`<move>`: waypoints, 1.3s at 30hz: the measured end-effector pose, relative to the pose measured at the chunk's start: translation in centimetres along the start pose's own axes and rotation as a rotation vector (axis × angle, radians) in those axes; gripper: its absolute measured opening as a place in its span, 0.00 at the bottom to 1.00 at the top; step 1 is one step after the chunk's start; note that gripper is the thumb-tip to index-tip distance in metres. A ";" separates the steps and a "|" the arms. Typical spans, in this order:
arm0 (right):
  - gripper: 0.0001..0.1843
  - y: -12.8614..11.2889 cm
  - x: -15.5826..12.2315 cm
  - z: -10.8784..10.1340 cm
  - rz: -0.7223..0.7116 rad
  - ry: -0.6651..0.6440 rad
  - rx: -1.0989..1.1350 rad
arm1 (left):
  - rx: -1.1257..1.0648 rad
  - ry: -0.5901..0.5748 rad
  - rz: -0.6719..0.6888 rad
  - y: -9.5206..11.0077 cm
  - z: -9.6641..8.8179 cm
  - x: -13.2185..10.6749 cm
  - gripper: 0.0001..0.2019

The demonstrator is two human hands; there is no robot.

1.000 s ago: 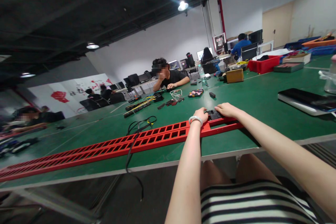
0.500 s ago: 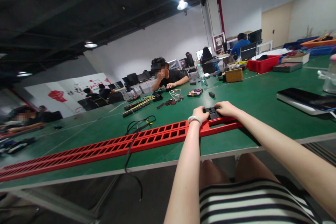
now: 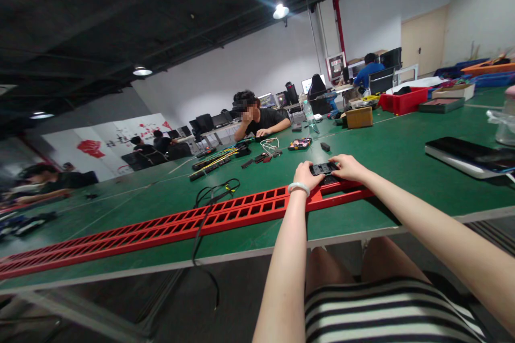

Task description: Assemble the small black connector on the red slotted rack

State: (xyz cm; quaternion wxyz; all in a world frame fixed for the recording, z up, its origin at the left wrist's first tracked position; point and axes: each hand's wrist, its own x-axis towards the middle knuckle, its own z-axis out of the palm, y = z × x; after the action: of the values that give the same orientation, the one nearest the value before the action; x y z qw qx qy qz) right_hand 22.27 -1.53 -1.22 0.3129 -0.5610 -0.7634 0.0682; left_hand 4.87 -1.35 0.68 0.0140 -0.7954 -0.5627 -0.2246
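A small black rectangular part [image 3: 323, 168], perhaps a plastic module, is gripped at its two ends. My left hand [image 3: 307, 176], with a pale bangle on the wrist, closes on its left end. On the right end, my right hand [image 3: 346, 166] has thumb and fingers pinched. The part is tilted up above the right end of a long red slotted frame [image 3: 241, 206]. More black material shows below the part, between my thumbs; I cannot tell whether the two touch. The frame lies along the front of the green table and stretches far left.
A black strap [image 3: 197, 236] crosses the frame and hangs over the table edge. Beyond my hands lie a small black block [image 3: 325, 147], a tray of small parts [image 3: 300, 143] and wired black strips [image 3: 213, 166]. A phone-like device [image 3: 462, 153] lies right. A person [image 3: 261, 118] sits opposite.
The black part has been raised and tilted off the red frame, with both hands still on its ends. My fingers have shifted slightly upward; the frame stays in place.
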 end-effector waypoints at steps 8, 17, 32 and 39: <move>0.24 0.0 -0.3 0.0 -0.053 0.017 0.009 | 0.036 0.005 0.052 -0.4 -0.2 -0.5 0.24; 0.23 -0.3 -0.8 -0.5 -0.072 -0.072 0.049 | 0.065 -0.112 0.076 -0.7 -0.6 -1.0 0.27; 0.23 -0.4 -1.0 -0.4 -0.085 -0.126 0.191 | 0.142 -0.120 0.087 -0.7 -0.7 -1.1 0.31; 0.22 0.0 -1.2 -0.2 -0.104 -0.126 0.219 | 0.065 -0.122 0.088 -0.9 -0.2 -1.2 0.30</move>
State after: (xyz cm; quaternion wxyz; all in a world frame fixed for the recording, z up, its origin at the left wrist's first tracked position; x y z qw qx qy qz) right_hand 22.53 -2.64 -1.53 0.3268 -0.4779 -0.7975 0.1699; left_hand 3.62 -2.18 0.21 0.0152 -0.8306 -0.5342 -0.1564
